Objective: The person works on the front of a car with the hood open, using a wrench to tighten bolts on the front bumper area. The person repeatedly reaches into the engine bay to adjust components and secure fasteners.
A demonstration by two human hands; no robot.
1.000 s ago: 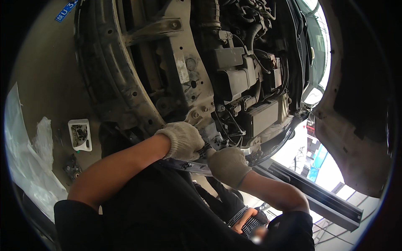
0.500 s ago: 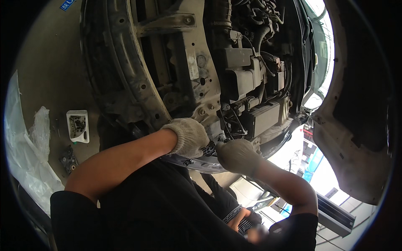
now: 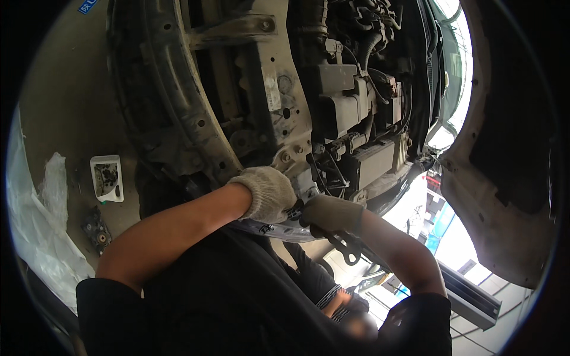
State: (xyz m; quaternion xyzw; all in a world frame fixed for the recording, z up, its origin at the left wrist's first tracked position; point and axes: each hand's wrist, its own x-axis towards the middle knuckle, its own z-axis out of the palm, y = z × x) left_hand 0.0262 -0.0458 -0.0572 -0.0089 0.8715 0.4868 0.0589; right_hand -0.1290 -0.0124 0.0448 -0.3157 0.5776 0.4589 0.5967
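At the front corner of an open engine bay, both my gloved hands work close together. My left hand (image 3: 268,193), in a grey knitted glove, is closed at the edge of the metal front panel (image 3: 300,155). Between the two hands shows a small black ribbed part (image 3: 295,210), which the left fingers seem to grip. My right hand (image 3: 331,213), gloved too, is closed around a dark tool with a looped end (image 3: 351,254); the loop hangs below the palm. The tool's working end is hidden by the hand, so its kind is unclear.
On the floor at left are a white tray (image 3: 119,196) of small dark fasteners, a dark part resembling a lamp unit (image 3: 97,231) and clear plastic sheeting (image 3: 44,255). The raised hood (image 3: 493,207) stands at right. Another person (image 3: 332,302) is below my arms.
The right hand has shifted slightly left and turned, and the looped tool end now shows below it. The left hand has stayed almost still.
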